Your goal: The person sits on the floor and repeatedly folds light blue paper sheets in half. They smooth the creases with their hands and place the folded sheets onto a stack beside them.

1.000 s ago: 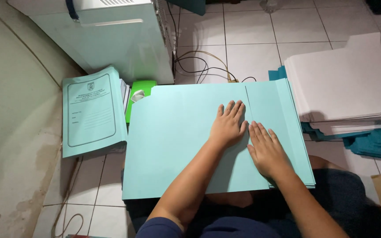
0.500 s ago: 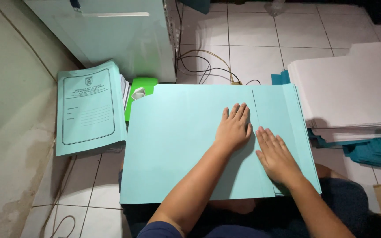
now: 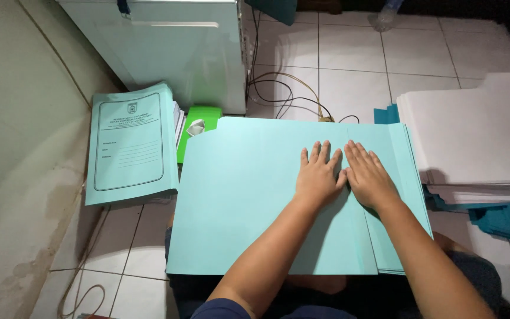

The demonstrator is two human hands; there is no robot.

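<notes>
Glossy white floor tiles (image 3: 349, 53) surround a smooth turquoise card folder (image 3: 249, 195); left hand (image 3: 319, 175) and right hand (image 3: 368, 175) press flat, grip open

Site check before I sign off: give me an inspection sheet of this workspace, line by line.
Surface: white tiled floor; the work lies on the seated person's lap.
Job's things: large light-blue card folder, lying flat, with a flap folded over along its right side.
Clutter: stack of printed light-blue folders at left; green object behind the folder; pile of white sheets at right over dark teal sheets.
Grippers: left hand and right hand lie flat, side by side, on the fold line; neither grasps anything.
Cables: loose wires on the tiles behind the folder.
Surroundings: pale cabinet ahead; stained wall at left.
</notes>
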